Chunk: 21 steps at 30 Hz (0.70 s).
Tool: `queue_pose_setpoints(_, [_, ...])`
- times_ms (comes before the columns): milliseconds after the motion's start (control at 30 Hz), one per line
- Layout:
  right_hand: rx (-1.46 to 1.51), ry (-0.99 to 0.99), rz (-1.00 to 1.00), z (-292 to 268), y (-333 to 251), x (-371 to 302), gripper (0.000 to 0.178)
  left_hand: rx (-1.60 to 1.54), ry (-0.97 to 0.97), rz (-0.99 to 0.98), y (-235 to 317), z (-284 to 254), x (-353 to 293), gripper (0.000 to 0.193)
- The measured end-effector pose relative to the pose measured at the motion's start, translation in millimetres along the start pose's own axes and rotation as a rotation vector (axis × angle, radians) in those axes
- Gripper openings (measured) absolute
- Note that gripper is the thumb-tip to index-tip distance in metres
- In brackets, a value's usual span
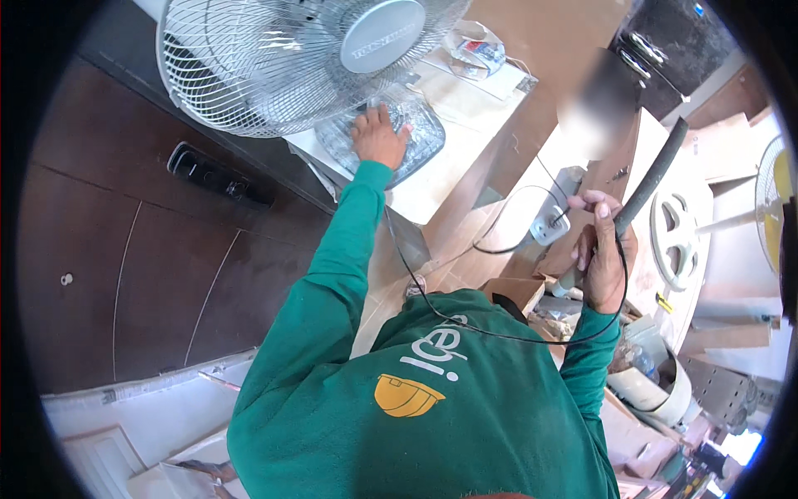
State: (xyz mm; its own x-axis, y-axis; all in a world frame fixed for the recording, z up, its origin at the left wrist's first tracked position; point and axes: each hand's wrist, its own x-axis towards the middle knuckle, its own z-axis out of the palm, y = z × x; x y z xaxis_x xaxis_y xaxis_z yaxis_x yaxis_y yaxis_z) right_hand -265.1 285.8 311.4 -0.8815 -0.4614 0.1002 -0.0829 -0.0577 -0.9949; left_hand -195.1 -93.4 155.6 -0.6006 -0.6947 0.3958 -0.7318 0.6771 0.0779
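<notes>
Left hand [380, 139]: fingers spread, palm down on the grey base [428, 135] of the electric fan [241, 75], whose grille overhangs just beyond the fingertips. Right hand [607, 249]: closed around a dark rod [657, 170]; whether it also grips the black cord [549, 342] cannot be told. Steady the base with a flat palm. Leave cord slack, clear of the right wrist and the white power strip [549, 226] beside that hand.

Your left arm [328, 254] is stretching forward, the left hand [380, 143] lying palm down, fingers [372, 115] slightly spread. Your right arm [588, 353] is reaching rightward, the right hand [608, 258] gripping, its thumb [603, 214] pointing forward.
</notes>
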Motion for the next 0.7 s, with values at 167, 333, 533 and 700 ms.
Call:
queue_pose_setpoints(167, [0.074,-0.004,0.035,-4,13,7,0.036,0.006,-0.012,-0.15,17,10,-1,0.071])
queue_pose_setpoints(333, [0.089,0.012,0.001,-2,8,15,0.035,-0.008,-0.075,-0.192,21,17,6,0.068])
queue_pose_setpoints(533, [0.099,0.031,-0.001,-4,-2,25,0.036,-0.073,0.062,-0.115,11,-11,-20,0.069])
queue_pose_setpoints(700, [0.084,0.06,0.001,-4,-3,21,0.038,-0.216,0.022,-0.059,-3,-28,-60,0.065])
